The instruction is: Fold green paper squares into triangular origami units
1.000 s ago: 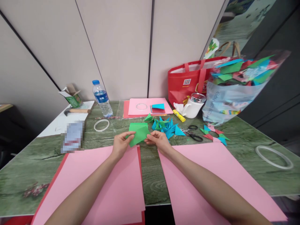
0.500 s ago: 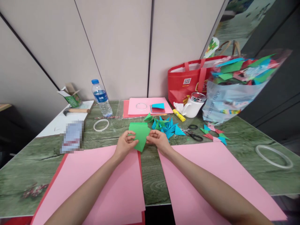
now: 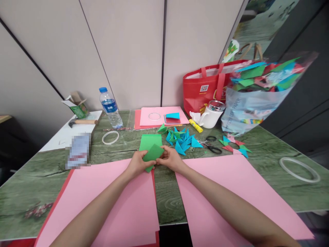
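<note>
My left hand (image 3: 138, 164) and my right hand (image 3: 171, 159) meet over the middle of the green table, both pinching a small green paper piece (image 3: 153, 153) that is partly folded. Just behind it a stack of green paper squares (image 3: 149, 140) lies flat. A pile of folded blue and green paper triangles (image 3: 181, 139) sits right of the stack, close to my right hand. Pink paper sheets lie under my forearms, one on the left (image 3: 113, 202) and one on the right (image 3: 226, 187).
Black scissors (image 3: 211, 145) and a few folded pieces (image 3: 234, 144) lie to the right. Behind are a yellow glue stick (image 3: 195, 126), a white cup (image 3: 211, 115), a red bag (image 3: 205, 87), a clear bag of folded paper (image 3: 254, 94), a water bottle (image 3: 110, 108) and tape rings (image 3: 110, 137) (image 3: 299, 169).
The green piece has come nearer to me and been folded smaller. My hands have closed in together on it, off the stack of green squares.
</note>
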Tool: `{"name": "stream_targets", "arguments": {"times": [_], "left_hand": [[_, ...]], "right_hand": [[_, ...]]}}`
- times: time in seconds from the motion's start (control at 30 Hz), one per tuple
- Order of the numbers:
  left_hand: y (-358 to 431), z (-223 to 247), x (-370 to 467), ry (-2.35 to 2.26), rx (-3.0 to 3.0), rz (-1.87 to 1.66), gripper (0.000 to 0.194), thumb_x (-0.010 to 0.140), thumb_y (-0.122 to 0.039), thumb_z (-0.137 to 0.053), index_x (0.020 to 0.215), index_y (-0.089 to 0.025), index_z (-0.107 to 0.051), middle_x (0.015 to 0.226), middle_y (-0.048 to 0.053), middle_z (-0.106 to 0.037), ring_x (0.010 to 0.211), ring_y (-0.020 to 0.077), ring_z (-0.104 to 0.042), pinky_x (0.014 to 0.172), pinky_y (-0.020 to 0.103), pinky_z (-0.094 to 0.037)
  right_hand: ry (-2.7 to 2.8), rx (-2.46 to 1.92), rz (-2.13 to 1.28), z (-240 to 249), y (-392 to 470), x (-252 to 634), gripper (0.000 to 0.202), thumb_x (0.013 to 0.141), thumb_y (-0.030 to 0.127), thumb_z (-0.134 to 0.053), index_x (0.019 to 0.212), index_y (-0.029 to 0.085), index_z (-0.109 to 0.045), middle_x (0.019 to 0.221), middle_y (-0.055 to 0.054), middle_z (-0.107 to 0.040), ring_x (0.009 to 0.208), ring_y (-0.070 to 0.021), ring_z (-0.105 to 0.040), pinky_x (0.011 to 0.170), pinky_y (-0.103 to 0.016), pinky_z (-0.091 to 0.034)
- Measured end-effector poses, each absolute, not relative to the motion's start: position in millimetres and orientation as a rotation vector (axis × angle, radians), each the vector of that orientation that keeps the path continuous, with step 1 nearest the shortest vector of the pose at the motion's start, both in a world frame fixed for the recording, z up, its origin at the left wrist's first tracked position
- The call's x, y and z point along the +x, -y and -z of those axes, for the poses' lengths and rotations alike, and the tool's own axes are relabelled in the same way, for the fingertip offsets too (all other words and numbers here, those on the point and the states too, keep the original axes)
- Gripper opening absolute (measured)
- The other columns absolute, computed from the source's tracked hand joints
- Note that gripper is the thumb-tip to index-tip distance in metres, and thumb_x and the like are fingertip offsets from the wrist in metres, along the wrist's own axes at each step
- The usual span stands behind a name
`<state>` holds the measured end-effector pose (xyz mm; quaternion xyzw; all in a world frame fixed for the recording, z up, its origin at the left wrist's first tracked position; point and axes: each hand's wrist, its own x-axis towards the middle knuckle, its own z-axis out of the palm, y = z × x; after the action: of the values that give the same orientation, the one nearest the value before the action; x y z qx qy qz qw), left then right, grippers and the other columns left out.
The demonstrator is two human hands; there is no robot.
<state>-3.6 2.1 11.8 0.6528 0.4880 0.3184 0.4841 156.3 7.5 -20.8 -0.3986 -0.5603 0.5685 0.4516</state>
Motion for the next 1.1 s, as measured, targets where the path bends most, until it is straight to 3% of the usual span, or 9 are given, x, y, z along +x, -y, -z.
{"name": "stream_targets", "arguments": {"times": [0.23,0.5,0.73,0.9,1.1], "left_hand": [[-5.3,-18.0,-10.7,-1.218,1.717,-0.621,0.015,0.059,-0.023,-0.064,0.066,-0.011,-0.059,0.057,0.001,-0.064,0.048,0.0120,-0.055,0.042,0.019,-0.039],[-12.0,-18.6,-25.2,-1.186,1.787,-0.504,0.014,0.058,-0.022,-0.062,0.061,-0.011,-0.054,0.051,-0.003,-0.055,0.043,0.0086,-0.048,0.038,0.017,-0.033],[-14.1,-27.9,-36.9,-0.989,1.466,-0.396,0.015,0.059,-0.021,-0.065,0.065,-0.013,-0.054,0.053,-0.001,-0.059,0.046,0.0118,-0.055,0.044,0.022,-0.043],[-17.2,-36.0,-46.8,-0.872,1.344,-0.266,0.023,0.051,-0.020,-0.073,0.067,-0.011,-0.058,0.054,0.003,-0.062,0.044,0.0136,-0.056,0.042,0.023,-0.044],[-14.6,-16.8,-19.5,-0.981,1.112,-0.877,0.032,0.063,-0.037,-0.067,0.083,-0.012,-0.059,0.067,0.004,-0.065,0.058,0.0144,-0.060,0.059,0.028,-0.048]], "right_hand": [[1.360,-1.029,-1.431,24.3,-7.9,154.7,0.044,0.055,0.021,-0.066,0.092,0.018,-0.043,0.052,0.007,-0.059,0.052,-0.0165,-0.063,0.052,-0.026,-0.049],[1.297,-1.065,-1.464,21.7,-10.2,153.8,0.038,0.054,0.024,-0.068,0.084,0.017,-0.047,0.051,0.006,-0.059,0.053,-0.0188,-0.065,0.050,-0.025,-0.048],[1.227,-1.029,-1.499,22.7,-10.7,152.2,0.038,0.052,0.032,-0.071,0.079,0.016,-0.050,0.053,0.004,-0.060,0.055,-0.0192,-0.066,0.055,-0.029,-0.051],[1.078,-1.008,-1.383,25.2,-15.7,155.2,0.035,0.056,0.038,-0.069,0.075,0.017,-0.050,0.062,-0.001,-0.065,0.057,-0.0170,-0.064,0.060,-0.034,-0.053],[1.175,-0.933,-1.382,18.0,-13.5,153.5,0.031,0.064,0.045,-0.062,0.075,0.017,-0.056,0.069,-0.003,-0.064,0.065,-0.0168,-0.063,0.063,-0.033,-0.054]]}}
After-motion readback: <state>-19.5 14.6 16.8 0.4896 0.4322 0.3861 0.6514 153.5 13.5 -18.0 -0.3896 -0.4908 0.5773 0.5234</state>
